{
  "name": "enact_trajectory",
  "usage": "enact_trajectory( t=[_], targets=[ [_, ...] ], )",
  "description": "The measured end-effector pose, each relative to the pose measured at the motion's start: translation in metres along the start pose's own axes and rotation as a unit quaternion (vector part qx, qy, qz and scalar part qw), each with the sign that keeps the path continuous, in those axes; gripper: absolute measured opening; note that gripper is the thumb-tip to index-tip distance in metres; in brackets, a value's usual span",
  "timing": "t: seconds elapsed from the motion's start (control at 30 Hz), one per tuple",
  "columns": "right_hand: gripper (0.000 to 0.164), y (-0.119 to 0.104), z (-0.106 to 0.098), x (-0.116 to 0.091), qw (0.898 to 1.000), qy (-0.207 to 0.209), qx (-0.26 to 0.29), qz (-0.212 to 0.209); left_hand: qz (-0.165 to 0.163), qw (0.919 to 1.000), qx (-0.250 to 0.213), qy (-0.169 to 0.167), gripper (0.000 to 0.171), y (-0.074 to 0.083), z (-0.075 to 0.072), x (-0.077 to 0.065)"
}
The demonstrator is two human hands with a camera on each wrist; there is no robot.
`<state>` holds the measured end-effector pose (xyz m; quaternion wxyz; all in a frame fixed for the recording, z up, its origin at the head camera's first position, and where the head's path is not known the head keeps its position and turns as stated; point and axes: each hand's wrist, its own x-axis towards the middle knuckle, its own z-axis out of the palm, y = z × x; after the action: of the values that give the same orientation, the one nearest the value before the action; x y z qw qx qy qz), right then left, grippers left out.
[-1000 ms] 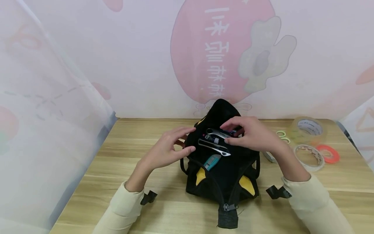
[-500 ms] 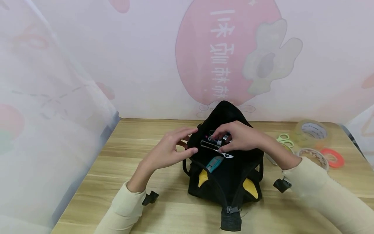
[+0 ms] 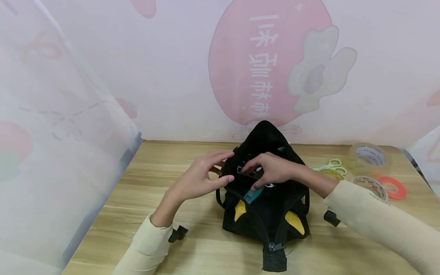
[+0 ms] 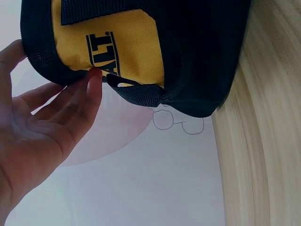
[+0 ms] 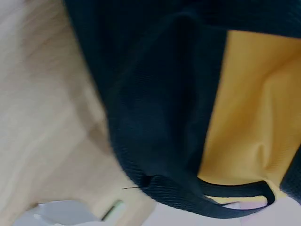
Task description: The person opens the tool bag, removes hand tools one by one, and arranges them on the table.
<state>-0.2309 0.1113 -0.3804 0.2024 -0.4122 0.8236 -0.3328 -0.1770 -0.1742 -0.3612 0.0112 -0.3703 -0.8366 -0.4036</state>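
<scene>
Standing on a wooden table (image 3: pixel 178 244) against pink-printed screens (image 3: pixel 172 68), a black bag (image 3: pixel 271 217)

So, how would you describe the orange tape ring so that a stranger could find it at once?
Start at the black bag in the middle of the wooden table and look toward the far right edge. Past the green scissors lie three rolls of tape. The orange tape ring is the thin, flat, bright one nearest the edge, beside a white roll and a taller clear roll.
</scene>
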Motion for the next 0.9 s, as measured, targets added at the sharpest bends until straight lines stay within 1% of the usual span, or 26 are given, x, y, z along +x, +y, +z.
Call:
enact_trajectory(
  t=[0.1,0.3,0.5,0.6,0.7,0.83,0.9],
  targets=[
    [0.047,0.008,0.009,0.002,1.000,-0.009,-0.017,0.000,0.002,1.0000,0.004,0.003,0.060,0.000,0.000,-0.001],
    [0.044,0.016,0.022,0.003,1.000,-0.017,-0.016,-0.001,0.002,1.0000,0.006,0.003,0.060,0.000,0.000,0.000],
    [0.042,0.019,0.031,0.006,0.999,-0.022,-0.034,-0.022,0.005,0.9999,0.010,0.006,0.060,0.000,-0.001,0.000],
    [0.041,0.021,0.036,0.007,0.999,-0.030,-0.036,-0.015,0.006,0.9999,0.010,0.006,0.060,0.000,-0.001,0.000],
    [0.040,0.022,0.040,0.008,0.998,-0.040,-0.038,0.003,0.004,1.0000,0.008,0.005,0.060,0.001,-0.001,0.000],
    [0.041,0.021,0.042,0.008,0.996,-0.056,-0.074,0.004,0.001,1.0000,0.007,0.005,0.060,0.002,-0.001,0.000],
    [0.041,0.021,0.042,0.008,0.994,-0.064,-0.091,-0.005,0.003,1.0000,0.008,0.004,0.061,0.003,-0.001,0.000]
  ],
)
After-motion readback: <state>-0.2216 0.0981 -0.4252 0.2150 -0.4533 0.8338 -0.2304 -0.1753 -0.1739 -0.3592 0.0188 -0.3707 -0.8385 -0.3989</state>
